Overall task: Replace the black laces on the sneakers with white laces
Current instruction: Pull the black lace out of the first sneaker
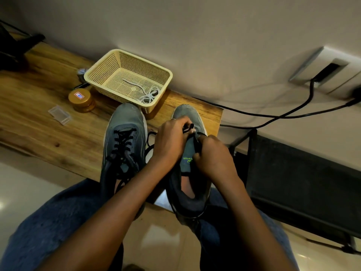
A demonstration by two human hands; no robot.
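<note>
Both sneakers (125, 137) grey-blue with white soles; one left of the hands has black laces (122, 142). Tongue (188, 153) between the hands: green lettering. Beyond the hands: cream perforated basket (101, 75), white laces (148, 95) inside. Amber jar (82, 99), red-and-blue label. Wood-grain table (39, 114). Blue jeans (48, 227).

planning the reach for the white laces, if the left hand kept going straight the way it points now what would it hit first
Probably the beige basket, whose near wall lies past the right sneaker's toe. The left hand points up and away across that shoe while pinching the black lace. Depth is unclear.
</note>
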